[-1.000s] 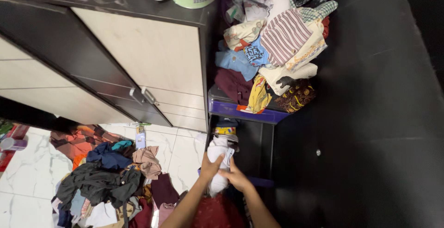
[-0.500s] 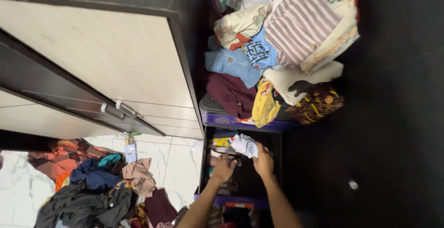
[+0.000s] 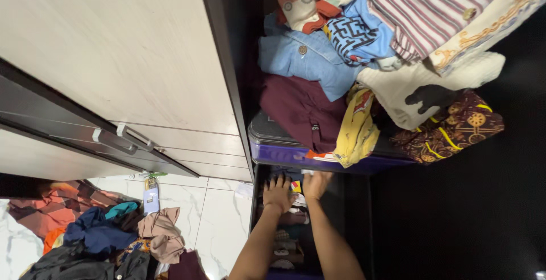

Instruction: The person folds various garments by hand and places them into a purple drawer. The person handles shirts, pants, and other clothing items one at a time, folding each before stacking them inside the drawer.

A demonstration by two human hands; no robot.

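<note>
Overhead, clothes pile (image 3: 364, 58) overhangs hands; floor heap (image 3: 114, 240) left

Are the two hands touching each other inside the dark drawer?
Apart. The head view shows a gap between the left hand and the right hand, with bits of folded clothes showing between them.

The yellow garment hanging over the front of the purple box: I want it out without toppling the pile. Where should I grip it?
Probably by the loose lower end of the yellow garment, coming from the front, below. That end dangles free over the purple box; its upper part is tucked under the cream garment.
</note>
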